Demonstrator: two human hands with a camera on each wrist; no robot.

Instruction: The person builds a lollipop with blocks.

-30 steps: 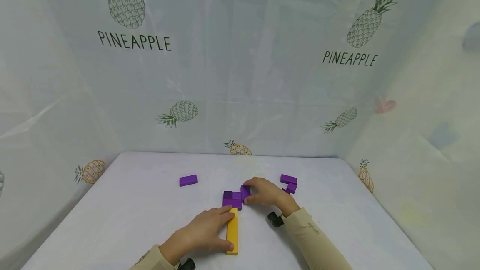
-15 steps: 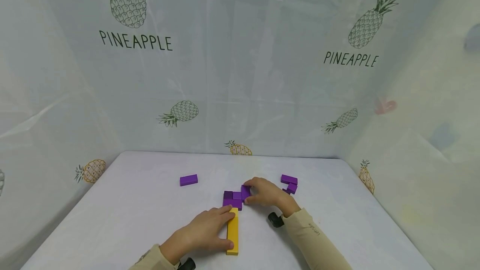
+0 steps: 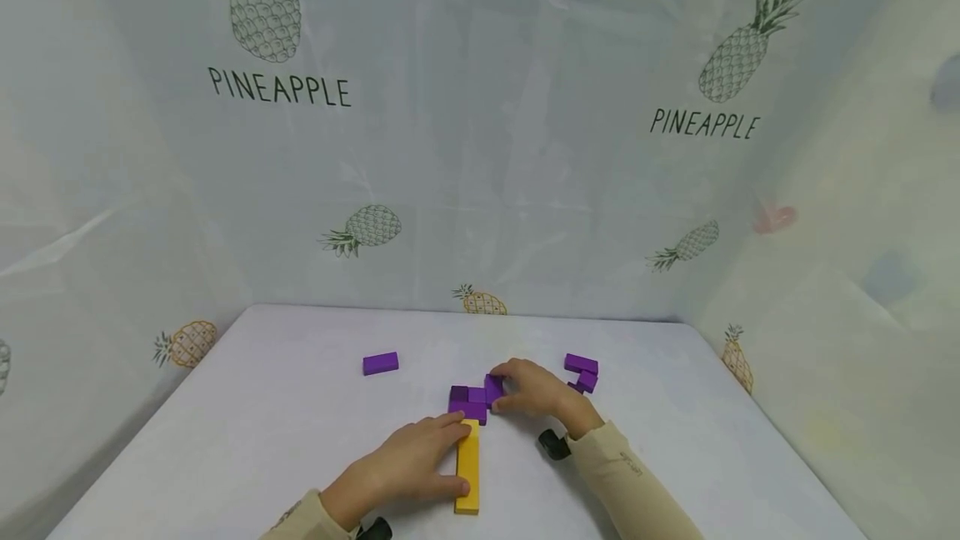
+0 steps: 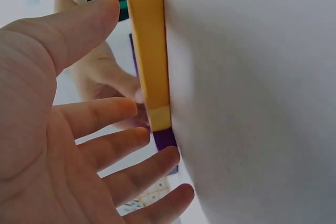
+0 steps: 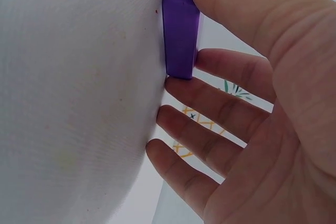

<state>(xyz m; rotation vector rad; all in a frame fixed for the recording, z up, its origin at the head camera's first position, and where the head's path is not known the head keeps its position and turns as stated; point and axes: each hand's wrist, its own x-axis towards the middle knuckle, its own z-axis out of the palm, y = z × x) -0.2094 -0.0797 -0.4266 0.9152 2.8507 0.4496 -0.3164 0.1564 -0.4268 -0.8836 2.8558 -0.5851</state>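
A long yellow block [image 3: 468,469] lies lengthwise on the white table. My left hand [image 3: 411,461] rests against it, thumb near its close end and fingers near its far end, fingers fairly straight and spread. The far end of the yellow block meets a cluster of purple blocks [image 3: 468,412]. At the cluster's right side stands another purple block [image 3: 492,389], which my right hand [image 3: 538,392] pinches between thumb and index finger. In the right wrist view the remaining fingertips touch the tabletop beside that purple block [image 5: 181,35].
A single purple block [image 3: 380,363] lies at the back left. Several purple blocks [image 3: 582,365] sit behind the right hand, partly hidden by the wrist. A pineapple-print cloth [image 3: 480,157] hangs behind and around the table [image 3: 262,423].
The head view has tilted slightly, so everything sits a little lower and to the right. Both hands and the blocks keep their places relative to one another.
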